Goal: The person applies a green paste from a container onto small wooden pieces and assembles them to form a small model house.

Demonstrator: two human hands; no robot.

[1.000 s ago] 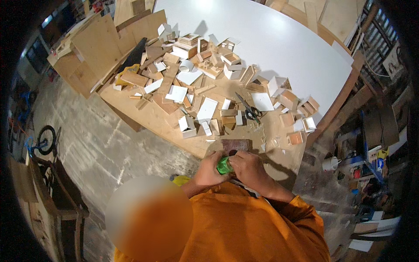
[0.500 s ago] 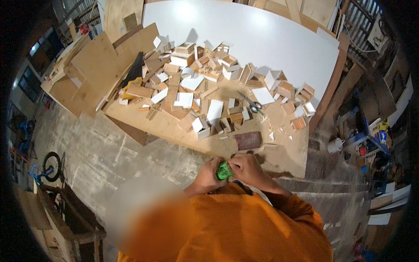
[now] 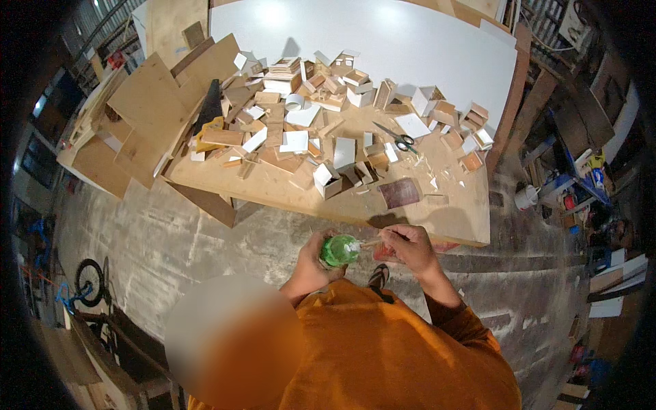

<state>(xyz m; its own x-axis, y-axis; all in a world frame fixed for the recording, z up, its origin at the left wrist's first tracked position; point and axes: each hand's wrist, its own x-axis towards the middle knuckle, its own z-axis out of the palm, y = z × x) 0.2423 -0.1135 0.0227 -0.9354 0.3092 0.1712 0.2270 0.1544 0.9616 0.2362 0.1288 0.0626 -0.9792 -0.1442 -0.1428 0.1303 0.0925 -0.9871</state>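
Observation:
In front of my body, just off the table's near edge, my left hand [image 3: 311, 265] wraps round a small green see-through plastic cup [image 3: 336, 253]. Its round mouth faces up and some whitish stuff shows inside. My right hand [image 3: 413, 250] pinches a thin wooden stick [image 3: 371, 242] that points left, its whitish tip at the cup's rim. Close beyond my hands, a dark red sheet [image 3: 401, 193], perhaps sandpaper, lies on the wooden table [image 3: 273, 195].
Small wood and white-board pieces [image 3: 294, 141], some joined into little boxes, crowd the table. Scissors [image 3: 403, 141] lie open among them. A saw [image 3: 208, 113] with a yellow handle rests at the left. Behind stands a large white board [image 3: 437, 51]; a bicycle wheel [image 3: 89, 281] is at lower left.
My right hand has drawn away to the right of the cup, and the stick now shows between them. The cup's mouth is more visible. The whole view has shifted slightly.

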